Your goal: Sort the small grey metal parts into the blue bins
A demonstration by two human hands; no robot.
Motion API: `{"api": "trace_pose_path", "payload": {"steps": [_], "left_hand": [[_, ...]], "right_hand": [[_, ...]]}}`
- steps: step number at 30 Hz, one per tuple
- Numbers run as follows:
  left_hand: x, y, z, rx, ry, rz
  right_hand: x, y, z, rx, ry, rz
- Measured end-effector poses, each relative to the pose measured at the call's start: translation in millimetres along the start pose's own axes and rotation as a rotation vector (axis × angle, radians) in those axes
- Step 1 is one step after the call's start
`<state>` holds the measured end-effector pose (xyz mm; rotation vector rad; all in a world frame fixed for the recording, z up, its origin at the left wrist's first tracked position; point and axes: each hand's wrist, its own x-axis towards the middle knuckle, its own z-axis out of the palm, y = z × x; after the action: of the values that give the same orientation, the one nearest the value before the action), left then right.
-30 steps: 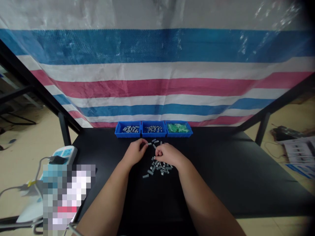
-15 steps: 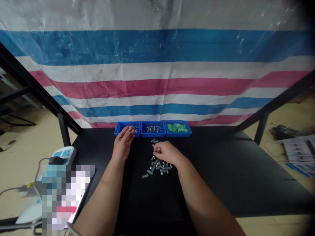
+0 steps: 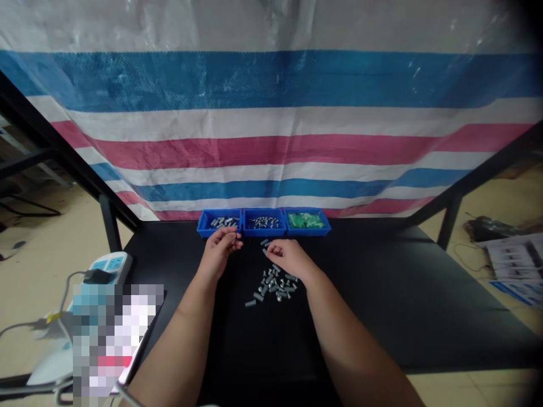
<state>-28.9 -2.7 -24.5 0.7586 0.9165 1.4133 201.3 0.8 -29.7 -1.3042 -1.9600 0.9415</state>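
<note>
My left hand [image 3: 219, 251] hovers at the front edge of the left blue bin [image 3: 204, 230]. Its fingers are curled in toward the thumb, and whatever they hold is too small to make out. My right hand [image 3: 288, 256] is pinched at a small grey cylindrical piece [image 3: 265, 252] just beyond the pile. Nearer to me lies a loose pile of grey cylindrical pieces [image 3: 258, 297] and silvery screws [image 3: 279, 298] on the black table [image 3: 360, 305]. The left bin contains similar grey pieces [image 3: 224, 221].
Beside the left bin stand a middle blue bin [image 3: 263, 232] with small metal parts and a right blue bin [image 3: 307, 232] with green packets. A striped sheet [image 3: 271, 150] hangs behind them. At the left are a power strip [image 3: 111, 265] with cables and a blurred-out flat item [image 3: 127, 333].
My left hand has drawn back from over the left bin, toward the right, and its fingers have curled. My right hand has shifted slightly away from me, uncovering more of the pile.
</note>
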Motion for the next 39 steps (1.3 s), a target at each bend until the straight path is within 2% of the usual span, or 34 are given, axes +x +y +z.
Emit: {"api": "trace_pose_path", "payload": {"steps": [7,11,13,16,20,23,26,28,30,32,39], "left_hand": [[-0.5,-1.4,0.3,0.065,-0.044,-0.025],[-0.7,-2.1,-0.4,0.08,-0.048,-0.039],[-1.0,-2.6,-0.5,0.094,-0.057,-0.041],[-0.9,-3.7,-1.3,0.121,-0.077,-0.04],[-0.5,-6.8,-4.5,0.26,-0.146,0.027],[-2.3,-12.0,-4.8,0.615,-0.293,0.213],[-6.1,-20.8,1.3,1.069,-0.474,0.42],[-8.0,-27.4,8.0,1.295,-0.548,0.478],[-8.1,-33.3,14.1,1.436,-0.563,0.484],[-6.4,-37.3,17.6,1.496,-0.533,0.484],[-0.5,-39.9,12.7,1.418,-0.441,0.502]], "right_hand": [[9.5,-5.7,2.7,0.561,0.197,0.001],[12.9,-0.9,5.5,0.677,0.202,-0.066],[12.2,2.0,6.1,0.603,0.215,-0.108],[8.3,1.5,3.7,0.349,0.226,-0.138],[2.1,-6.4,-3.7,0.001,0.132,-0.166],[-1.5,-9.5,-9.6,-0.117,0.05,-0.144],[-5.2,-8.1,-15.0,-0.189,-0.136,-0.071],[-7.7,-7.2,-16.9,-0.253,-0.248,-0.035],[-9.3,-7.7,-16.3,-0.312,-0.277,-0.021],[-9.9,-9.4,-13.6,-0.362,-0.255,-0.008],[-8.2,-15.8,-7.0,-0.392,-0.222,0.074]]}}
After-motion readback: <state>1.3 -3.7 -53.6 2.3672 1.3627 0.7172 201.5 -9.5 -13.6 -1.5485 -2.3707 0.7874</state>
